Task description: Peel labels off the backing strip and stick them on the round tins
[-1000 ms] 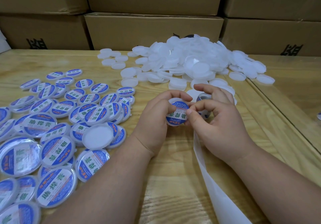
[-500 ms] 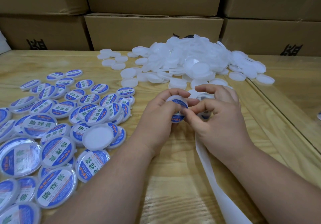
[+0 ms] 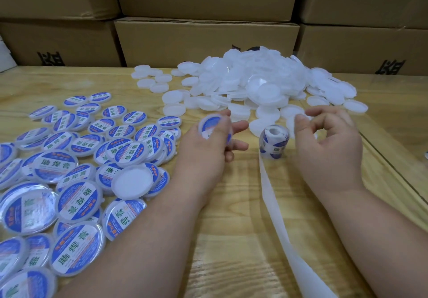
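- Blue-and-white labelled tins [image 3: 69, 177] lie overlapping in a wide spread far left of the label roll [image 3: 274, 143], most with the printed face up.
- One tin among them, an unlabelled white tin [image 3: 133, 180], lies on top of the spread's near right edge, showing plain white.
- My left hand [image 3: 208, 149] is just left of the roll, fingers curled round a freshly labelled tin [image 3: 212, 127]; it is motion-blurred, and my fingers hide its right half.
- That roll stands on the wooden table [image 3: 231, 240] between my hands, touching neither.
- From the roll's foot, the bare backing strip [image 3: 278, 212] runs toward me across the table and out of the bottom edge.
- My right hand [image 3: 328, 145] hovers just right of the roll, fingers loosely curled with gaps between them, holding nothing.
- Behind the roll, a heap of plain white tins [image 3: 259, 84] spreads across the table; my right fingertips cover a few of the nearest.
- Cardboard boxes [image 3: 206, 40] are stacked behind that heap.
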Demonstrator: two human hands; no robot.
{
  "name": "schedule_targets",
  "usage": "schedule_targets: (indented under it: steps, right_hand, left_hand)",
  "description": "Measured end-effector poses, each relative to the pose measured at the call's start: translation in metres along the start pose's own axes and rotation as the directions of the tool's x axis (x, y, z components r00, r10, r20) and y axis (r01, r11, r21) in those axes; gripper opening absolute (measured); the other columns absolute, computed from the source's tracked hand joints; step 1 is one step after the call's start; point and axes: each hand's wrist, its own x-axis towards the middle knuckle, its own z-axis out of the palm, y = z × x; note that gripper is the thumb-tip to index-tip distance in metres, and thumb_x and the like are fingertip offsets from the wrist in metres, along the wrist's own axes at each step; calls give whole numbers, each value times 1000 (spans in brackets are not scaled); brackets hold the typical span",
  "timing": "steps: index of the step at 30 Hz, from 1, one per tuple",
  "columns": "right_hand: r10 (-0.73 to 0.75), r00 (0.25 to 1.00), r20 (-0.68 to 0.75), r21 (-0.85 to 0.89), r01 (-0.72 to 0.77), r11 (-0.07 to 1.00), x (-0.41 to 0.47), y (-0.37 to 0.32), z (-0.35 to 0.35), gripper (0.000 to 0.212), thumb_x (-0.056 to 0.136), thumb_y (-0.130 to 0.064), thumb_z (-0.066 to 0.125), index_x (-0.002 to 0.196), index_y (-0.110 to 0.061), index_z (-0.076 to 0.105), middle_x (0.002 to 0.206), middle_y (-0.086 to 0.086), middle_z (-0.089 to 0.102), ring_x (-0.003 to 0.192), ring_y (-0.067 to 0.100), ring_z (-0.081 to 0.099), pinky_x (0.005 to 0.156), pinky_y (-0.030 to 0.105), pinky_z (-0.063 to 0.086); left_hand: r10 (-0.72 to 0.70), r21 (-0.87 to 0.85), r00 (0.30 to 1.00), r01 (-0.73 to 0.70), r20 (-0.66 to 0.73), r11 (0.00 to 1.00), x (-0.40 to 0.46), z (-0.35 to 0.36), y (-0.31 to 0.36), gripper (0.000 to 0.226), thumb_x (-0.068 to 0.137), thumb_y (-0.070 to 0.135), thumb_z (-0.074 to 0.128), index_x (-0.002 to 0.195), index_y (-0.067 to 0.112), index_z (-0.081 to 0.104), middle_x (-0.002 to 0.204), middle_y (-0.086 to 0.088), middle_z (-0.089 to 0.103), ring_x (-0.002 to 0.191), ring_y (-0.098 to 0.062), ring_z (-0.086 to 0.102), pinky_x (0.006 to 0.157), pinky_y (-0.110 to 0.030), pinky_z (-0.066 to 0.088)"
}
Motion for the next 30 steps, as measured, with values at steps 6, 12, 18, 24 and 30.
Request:
schedule_targets:
  steps: [6,12,18,24,30]
  right_hand:
    - [345,932,112,-321,-295,900,21,24,-5,31,92,-32,59,123,-29,61,136,6,51,140,31,32,114,46,29]
    - [376,909,179,-516,-239,822,18,20,-1,49,86,-42,65,133,-31,54,147,7,43,139,34,31,112,47,29]
    - [404,880,250,-608,-182,773,19,21,-2,51,89,-45,59,138,-34,55,151,5,45,139,35,33,113,48,29]
    - [374,903,213,-595,-184,783,19,23,-1,23,89,-42,64,110,-31,61,131,8,58,128,37,44,104,49,37]
    - [342,921,185,-551,-191,812,19,24,0,8,93,-36,63,92,-31,57,99,-3,47,121,37,47,98,47,38]
  left_hand:
    - [-138,-185,980,111,-142,977,4,-3,4,59,104,63,28,98,29,77,58,3,61,36,-15,37,39,-22,29]
    - [-149,-275,965,86,-214,958,7,-3,3,31,105,48,47,105,22,65,57,5,43,45,-12,34,49,-24,28]
    - [-181,-454,946,41,-270,890,8,-2,6,17,104,19,57,90,21,67,73,8,67,56,-8,50,51,-21,44]
    - [-230,-593,941,40,-248,804,10,-7,8,19,101,8,59,112,23,63,96,9,78,65,-6,61,52,-18,44]
    - [-267,-630,932,56,-245,774,11,-11,9,19,107,36,47,117,28,61,98,9,79,63,-5,66,53,-19,44]
